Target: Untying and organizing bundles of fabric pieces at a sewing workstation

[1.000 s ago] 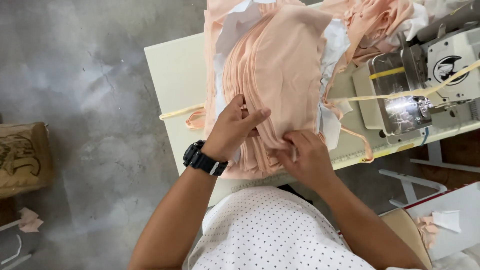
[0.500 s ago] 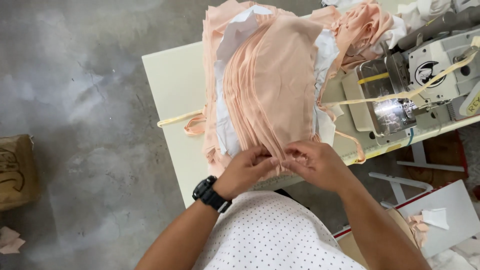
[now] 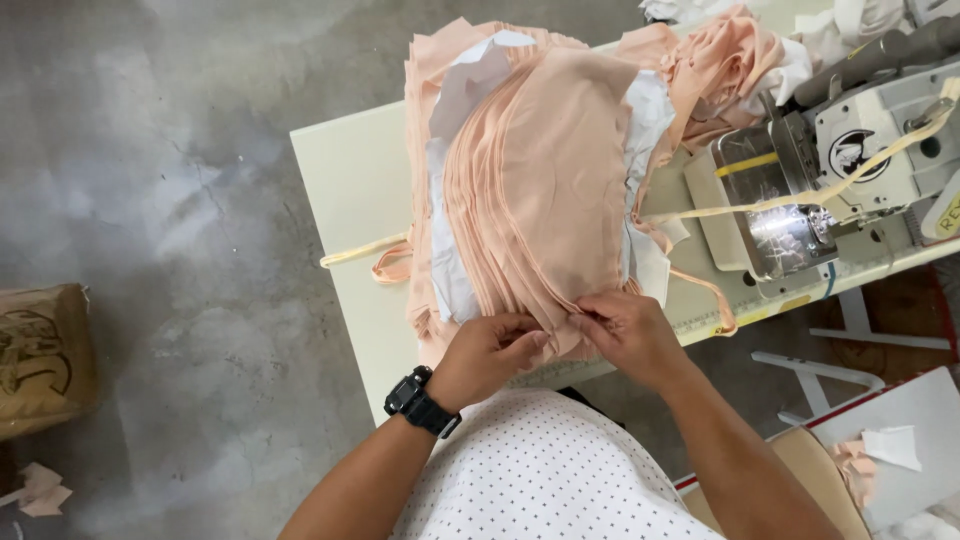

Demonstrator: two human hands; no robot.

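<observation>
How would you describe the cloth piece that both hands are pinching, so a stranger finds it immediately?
Start at the cream sewing table and its tall stack of peach cloth. Follow the stack's near edge to where the left hand and right hand meet. Unlike its neighbours, this top peach piece lies fully uncovered.

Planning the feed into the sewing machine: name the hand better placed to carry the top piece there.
Probably the right hand: it pinches the peach fabric stack on the sewing machine's side; the left hand sits farther away.

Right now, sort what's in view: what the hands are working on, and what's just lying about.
In hand:
left hand
right hand
stack of peach fabric pieces

Lying about:
sewing machine
brown sack
fabric scraps
</observation>
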